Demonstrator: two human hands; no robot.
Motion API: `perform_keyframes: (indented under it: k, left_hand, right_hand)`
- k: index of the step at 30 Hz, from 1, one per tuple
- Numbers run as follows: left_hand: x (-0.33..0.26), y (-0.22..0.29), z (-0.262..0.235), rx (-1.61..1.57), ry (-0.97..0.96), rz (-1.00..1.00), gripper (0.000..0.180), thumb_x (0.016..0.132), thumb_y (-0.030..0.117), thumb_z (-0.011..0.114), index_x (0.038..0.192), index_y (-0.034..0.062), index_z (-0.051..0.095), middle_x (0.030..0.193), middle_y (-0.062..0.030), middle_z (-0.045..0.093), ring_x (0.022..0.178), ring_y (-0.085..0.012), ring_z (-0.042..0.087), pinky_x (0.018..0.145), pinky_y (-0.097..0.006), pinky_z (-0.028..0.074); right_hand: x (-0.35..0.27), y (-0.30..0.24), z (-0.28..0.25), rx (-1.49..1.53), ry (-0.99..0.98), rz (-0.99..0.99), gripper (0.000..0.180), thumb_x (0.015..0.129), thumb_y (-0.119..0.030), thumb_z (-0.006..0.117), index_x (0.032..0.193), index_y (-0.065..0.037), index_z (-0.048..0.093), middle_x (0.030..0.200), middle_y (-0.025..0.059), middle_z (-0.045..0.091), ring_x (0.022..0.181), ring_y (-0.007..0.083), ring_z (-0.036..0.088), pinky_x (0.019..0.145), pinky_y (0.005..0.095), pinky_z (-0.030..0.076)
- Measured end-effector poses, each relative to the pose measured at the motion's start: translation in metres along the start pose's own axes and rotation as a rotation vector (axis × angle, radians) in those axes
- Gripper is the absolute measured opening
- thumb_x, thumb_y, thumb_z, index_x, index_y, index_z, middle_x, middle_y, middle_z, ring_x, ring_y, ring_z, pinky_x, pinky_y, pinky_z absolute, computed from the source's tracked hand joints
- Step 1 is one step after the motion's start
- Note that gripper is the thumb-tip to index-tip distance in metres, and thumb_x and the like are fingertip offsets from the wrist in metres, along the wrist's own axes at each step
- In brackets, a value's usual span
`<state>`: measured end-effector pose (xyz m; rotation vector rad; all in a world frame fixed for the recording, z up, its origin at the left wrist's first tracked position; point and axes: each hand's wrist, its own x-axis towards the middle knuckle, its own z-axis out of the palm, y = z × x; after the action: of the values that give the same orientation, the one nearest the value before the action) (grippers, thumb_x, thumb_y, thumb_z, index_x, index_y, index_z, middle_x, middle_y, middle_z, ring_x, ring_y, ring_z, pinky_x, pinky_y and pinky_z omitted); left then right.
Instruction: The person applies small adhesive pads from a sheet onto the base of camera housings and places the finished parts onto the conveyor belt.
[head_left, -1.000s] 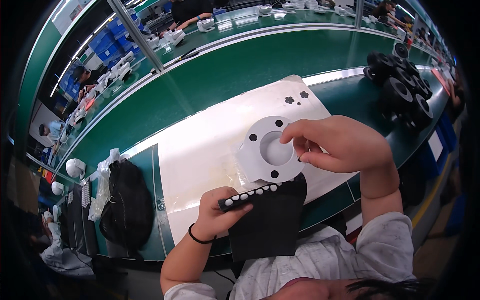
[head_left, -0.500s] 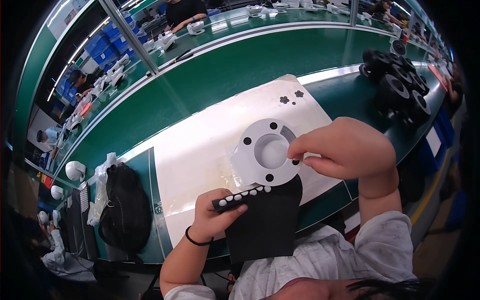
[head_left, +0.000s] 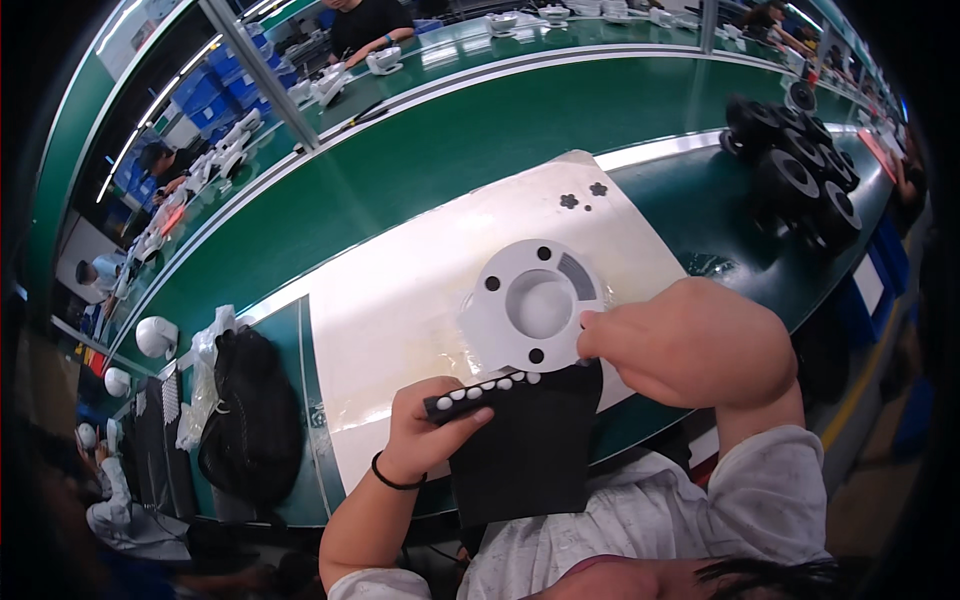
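Note:
A round white plastic base (head_left: 490,335) with a wide middle opening lies on the white sheet in front of me. Three black round pads show on its rim, along with a grey label. My left hand (head_left: 428,425) is closed on a black sheet (head_left: 525,440), whose folded-over top edge carries a row of white round dots. The sheet hangs toward me, just below the base. My right hand (head_left: 680,340) is at the base's right rim, fingers bunched together and pressed against it. Whatever its fingertips hold, if anything, is hidden.
A white work sheet (head_left: 370,310) covers the green table, with black flower-shaped marks at its far corner. Black round parts (head_left: 790,165) are piled at right. A black mesh bag (head_left: 250,420) lies at left beside clear plastic. People work beyond the green conveyor (head_left: 450,140).
My right hand has shifted slightly toward me along the rim, and its fingers have closed up, covering the pad that showed there. My left hand and the black sheet stay put.

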<state>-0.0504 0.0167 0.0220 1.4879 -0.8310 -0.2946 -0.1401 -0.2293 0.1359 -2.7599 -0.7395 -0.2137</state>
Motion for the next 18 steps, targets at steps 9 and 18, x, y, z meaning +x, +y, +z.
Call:
perform_keyframes:
  k: [9,18]
  left_hand:
    - [0.003,0.004,-0.002,0.138,-0.044,0.078,0.020,0.070,0.011,0.070,0.067,0.0025,0.053,0.056,-0.0052,0.048,0.052,-0.0135,0.045,0.050,-0.025,0.037]
    - [-0.001,0.000,-0.010,0.084,-0.029,0.005,0.020,0.072,0.013,0.069,0.065,0.0031,0.053,0.055,-0.0013,0.049,0.054,-0.0090,0.048,0.051,-0.024,0.036]
  right_hand:
    - [0.036,0.054,0.004,0.326,0.176,0.308,0.031,0.073,-0.021,0.066,0.095,-0.002,0.056,0.071,0.0039,0.054,0.059,0.0111,0.050,0.055,0.0217,0.041]
    - [0.067,0.089,0.041,1.137,0.151,0.408,0.020,0.073,-0.021,0.062,0.083,-0.005,0.056,0.066,-0.0019,0.053,0.054,0.0040,0.048,0.049,0.0157,0.037]
